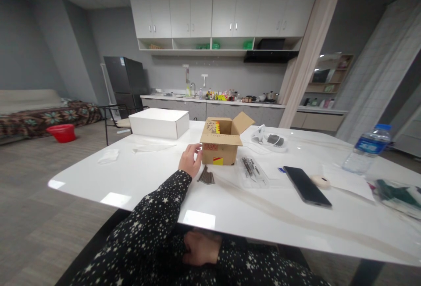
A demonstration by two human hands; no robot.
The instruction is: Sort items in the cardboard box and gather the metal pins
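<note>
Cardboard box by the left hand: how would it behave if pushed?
The cardboard box looks small and light, so it would probably slide easily on the glossy table. Its open flaps likely flex. The left hand touches its side.

dim room | ceiling-light glare on table (131, 180) | edges warped | far counter soft

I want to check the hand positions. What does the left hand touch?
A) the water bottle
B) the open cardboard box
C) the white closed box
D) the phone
B: the left hand has its fingers against the side of the open cardboard box, while the phone, the water bottle and the white box lie apart from it.
</note>
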